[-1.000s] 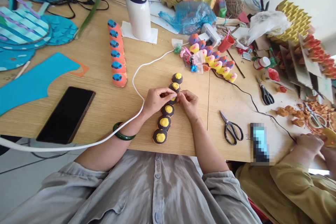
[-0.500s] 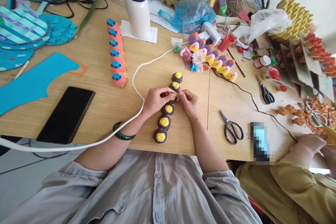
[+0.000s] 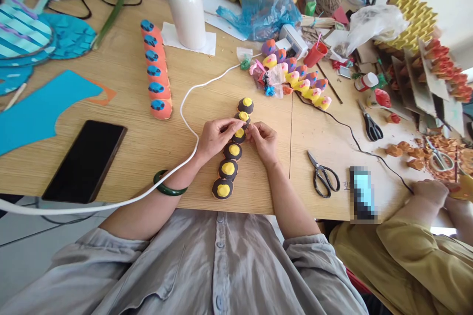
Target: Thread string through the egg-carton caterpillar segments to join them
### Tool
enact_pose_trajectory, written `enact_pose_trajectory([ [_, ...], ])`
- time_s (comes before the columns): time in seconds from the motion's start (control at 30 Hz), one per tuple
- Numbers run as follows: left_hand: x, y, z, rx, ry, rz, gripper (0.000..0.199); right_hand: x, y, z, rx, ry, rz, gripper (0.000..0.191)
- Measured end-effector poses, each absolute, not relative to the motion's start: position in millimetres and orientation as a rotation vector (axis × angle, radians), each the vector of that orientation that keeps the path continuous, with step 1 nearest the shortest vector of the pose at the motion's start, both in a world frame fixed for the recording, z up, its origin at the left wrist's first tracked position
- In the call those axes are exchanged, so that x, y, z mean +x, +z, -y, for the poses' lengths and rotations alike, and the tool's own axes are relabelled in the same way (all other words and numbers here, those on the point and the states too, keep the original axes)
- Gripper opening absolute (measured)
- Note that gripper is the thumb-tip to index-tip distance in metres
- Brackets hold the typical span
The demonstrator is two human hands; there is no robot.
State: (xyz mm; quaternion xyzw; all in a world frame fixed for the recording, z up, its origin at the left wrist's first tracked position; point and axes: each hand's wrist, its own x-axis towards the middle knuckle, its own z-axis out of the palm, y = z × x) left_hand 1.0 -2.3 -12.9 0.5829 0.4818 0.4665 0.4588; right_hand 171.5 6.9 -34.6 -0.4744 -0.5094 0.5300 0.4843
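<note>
Now left hand (image 3: 218, 140), right hand (image 3: 264, 142) are parting, baring yellow dot (image 3: 239, 133) on black row (image 3: 222, 196) near front edge of table (image 3: 254, 194); fingertips pressing together (can't tell on what).

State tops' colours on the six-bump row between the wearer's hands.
The six-bump row has dark brownish-black tops, each with a yellow blob; best in the head view.

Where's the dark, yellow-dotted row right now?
In the head view, the dark, yellow-dotted row lies mid-picture on the table, its far part between the left hand and the right hand.
</note>
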Motion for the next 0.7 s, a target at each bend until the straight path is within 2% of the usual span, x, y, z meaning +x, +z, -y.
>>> enact_pose_trajectory([
  [0.3,0.8,-19.1,-0.4,1.509,1.134,-1.211,0.026,171.0,-33.8,-6.5,-1.139,1.277,1.29,0.051],
  [0.7,1.3,-18.0,-0.2,1.495,1.15,-1.259,0.032,171.9,-36.8,-5.1,-1.063,1.271,1.301,0.045],
])
